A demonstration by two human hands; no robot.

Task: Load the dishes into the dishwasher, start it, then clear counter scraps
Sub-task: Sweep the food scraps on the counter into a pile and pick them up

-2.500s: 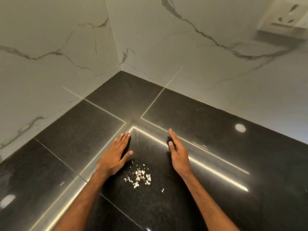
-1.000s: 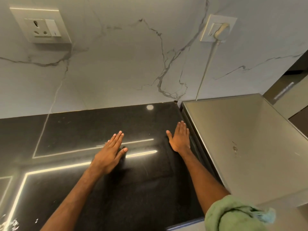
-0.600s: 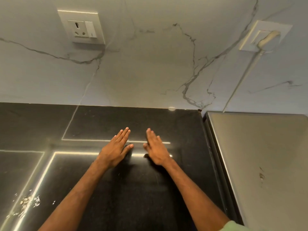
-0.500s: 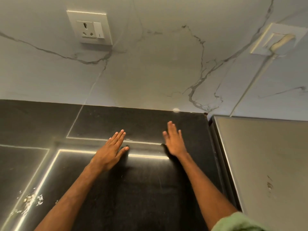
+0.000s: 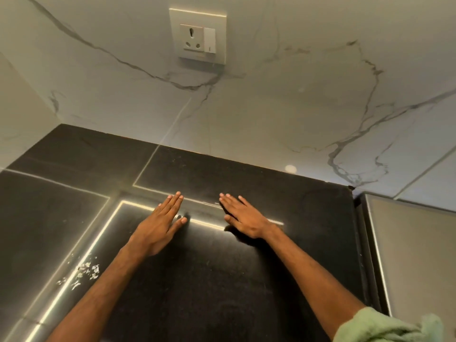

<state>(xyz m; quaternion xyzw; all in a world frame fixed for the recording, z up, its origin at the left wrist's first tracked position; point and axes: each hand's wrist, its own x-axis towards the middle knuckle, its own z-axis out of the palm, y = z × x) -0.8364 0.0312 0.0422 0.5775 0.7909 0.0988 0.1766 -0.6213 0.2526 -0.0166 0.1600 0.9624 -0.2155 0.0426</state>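
Observation:
A small heap of pale food scraps (image 5: 85, 271) lies on the black stone counter (image 5: 222, 280), low at the left. My left hand (image 5: 160, 224) rests flat on the counter with fingers straight, to the right of the scraps and apart from them. My right hand (image 5: 243, 217) lies palm down a short way to its right, fingers pointing left and away, holding nothing. Both hands are empty.
A marble wall with a power socket (image 5: 198, 37) rises behind the counter, and a second wall closes the left corner. A steel appliance top (image 5: 414, 255) adjoins the counter on the right. A green cloth (image 5: 389, 328) hangs at the bottom right.
The view has swung left, bringing the scraps further into the frame. My right hand has slid left across the counter toward my left hand, which stays flat.

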